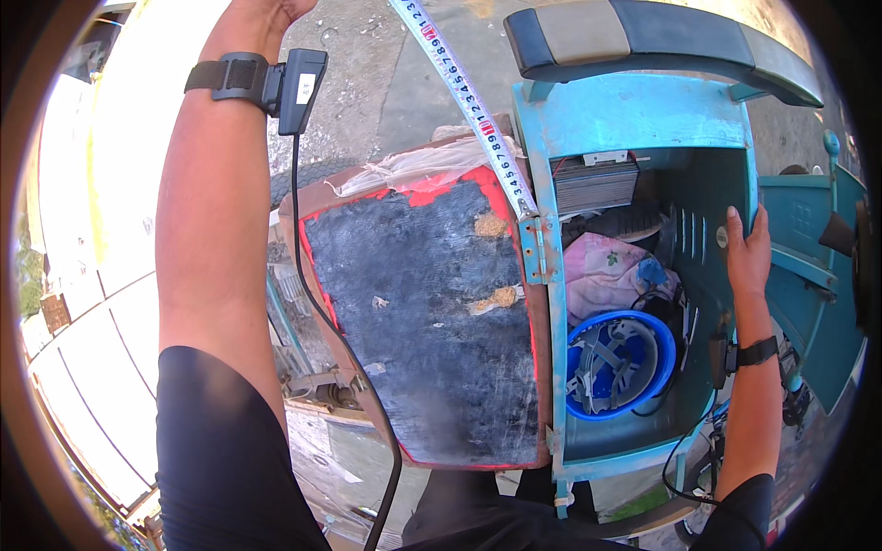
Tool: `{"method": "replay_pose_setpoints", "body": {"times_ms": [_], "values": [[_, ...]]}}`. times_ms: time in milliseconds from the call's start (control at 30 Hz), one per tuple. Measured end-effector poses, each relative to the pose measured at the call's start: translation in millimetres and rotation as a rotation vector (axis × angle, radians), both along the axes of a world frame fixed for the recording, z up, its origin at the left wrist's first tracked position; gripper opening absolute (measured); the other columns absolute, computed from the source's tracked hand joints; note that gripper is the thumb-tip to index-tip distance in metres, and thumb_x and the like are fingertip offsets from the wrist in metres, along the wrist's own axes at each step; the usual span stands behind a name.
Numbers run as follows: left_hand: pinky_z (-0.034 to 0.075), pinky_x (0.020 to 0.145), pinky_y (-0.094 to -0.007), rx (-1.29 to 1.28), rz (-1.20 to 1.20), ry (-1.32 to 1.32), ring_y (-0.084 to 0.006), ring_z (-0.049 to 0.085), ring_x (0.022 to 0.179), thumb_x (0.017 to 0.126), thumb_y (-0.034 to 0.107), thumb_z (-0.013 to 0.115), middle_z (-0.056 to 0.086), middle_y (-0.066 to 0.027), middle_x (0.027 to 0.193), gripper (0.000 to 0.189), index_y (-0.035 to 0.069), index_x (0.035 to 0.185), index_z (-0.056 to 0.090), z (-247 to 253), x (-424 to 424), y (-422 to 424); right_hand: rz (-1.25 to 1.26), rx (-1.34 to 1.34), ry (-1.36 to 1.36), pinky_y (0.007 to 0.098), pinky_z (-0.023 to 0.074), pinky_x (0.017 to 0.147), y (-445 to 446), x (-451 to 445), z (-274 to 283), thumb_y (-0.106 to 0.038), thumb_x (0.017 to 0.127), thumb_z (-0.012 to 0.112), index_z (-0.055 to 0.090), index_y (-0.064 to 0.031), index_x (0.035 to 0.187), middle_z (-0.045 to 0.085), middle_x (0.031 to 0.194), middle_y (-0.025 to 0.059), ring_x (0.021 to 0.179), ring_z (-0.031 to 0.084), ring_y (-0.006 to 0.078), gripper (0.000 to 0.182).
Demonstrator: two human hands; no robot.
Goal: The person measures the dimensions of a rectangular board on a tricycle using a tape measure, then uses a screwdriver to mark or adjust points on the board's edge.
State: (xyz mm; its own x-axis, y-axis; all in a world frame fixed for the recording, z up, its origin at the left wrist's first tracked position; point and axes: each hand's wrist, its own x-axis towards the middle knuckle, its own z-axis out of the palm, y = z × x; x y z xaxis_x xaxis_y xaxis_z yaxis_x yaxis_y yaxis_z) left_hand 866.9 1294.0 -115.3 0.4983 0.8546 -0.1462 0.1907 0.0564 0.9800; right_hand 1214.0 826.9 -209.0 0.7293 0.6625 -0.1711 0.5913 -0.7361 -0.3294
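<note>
My left hand point(293, 8) shows only in part at the top edge; what it holds is cut off. My right hand point(750, 258) rests on the right rim of a turquoise metal box point(648, 110), thumb on the inner side and fingers over the edge. A metal tape measure's blade point(462, 89) runs from the top edge down to a hinge point(535, 251) on the box's left rim, its end hook beside the hinge. The lid point(427, 330), its dark underside edged with red, lies swung over to the left of the box.
Inside the box are a blue safety helmet point(661, 372), a pink cloth point(592, 268), a dark shoe point(630, 220) and a finned metal unit point(596, 186). A padded backrest point(675, 41) spans the far side. Cables hang from both wrist devices. A turquoise metal panel point(799, 220) stands at right.
</note>
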Motion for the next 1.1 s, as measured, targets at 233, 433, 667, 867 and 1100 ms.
{"method": "replay_pose_setpoints", "body": {"times_ms": [233,433,667,867,1100], "values": [[0.051,0.063,-0.0266,0.017,-0.026,0.154,-0.0109,0.058,0.069,0.096,0.023,0.063,0.063,0.0015,0.083,0.012,0.012,0.099,0.064,-14.7,11.5,13.0,0.031,0.104,-0.021,0.0332,0.0534,0.073,-2.8,1.1,-6.1,-0.035,0.097,0.061,0.048,0.004,0.13,0.065,0.101,0.0174,0.083,0.067,0.022,0.053],[0.051,0.061,-0.0259,0.027,0.008,0.218,-0.0105,0.058,0.067,0.095,0.023,0.064,0.062,0.001,0.08,0.012,0.012,0.097,0.065,-28.1,29.5,9.0,0.019,0.108,-0.048,0.0301,0.0541,0.07,-3.8,-2.9,-6.0,-0.036,0.097,0.061,0.048,0.0013,0.132,0.065,0.101,0.0139,0.081,0.066,0.016,0.052],[0.051,0.059,-0.0283,0.101,-0.007,0.29,-0.012,0.056,0.066,0.093,0.021,0.064,0.061,-0.0004,0.078,0.014,0.009,0.098,0.065,-44.5,41.9,15.9,0.019,0.111,-0.064,0.0366,0.0515,0.079,-6.8,0.2,-7.5,-0.04,0.098,0.058,0.05,0.0012,0.131,0.065,0.103,0.0189,0.091,0.066,0.0276,0.054],[0.052,0.059,-0.0303,0.104,0.032,0.245,-0.0137,0.056,0.066,0.093,0.018,0.063,0.06,-0.0025,0.078,0.014,0.006,0.098,0.065,-63.3,46.6,17.5,0.027,0.102,-0.059,0.0382,0.0497,0.082,-4.5,-2.1,-4.8,-0.039,0.098,0.057,0.051,0.0006,0.129,0.064,0.105,0.0202,0.094,0.064,0.0318,0.051],[0.057,0.061,-0.034,0.111,0.005,0.199,-0.0168,0.062,0.069,0.093,0.017,0.062,0.062,-0.0054,0.08,0.017,0.002,0.1,0.064,-75.1,49.5,15.9,0.029,0.112,-0.07,0.0382,0.0487,0.083,-4.2,-3.4,-5.4,-0.038,0.098,0.057,0.052,0.0007,0.127,0.064,0.106,0.0203,0.094,0.063,0.032,0.048]]}}
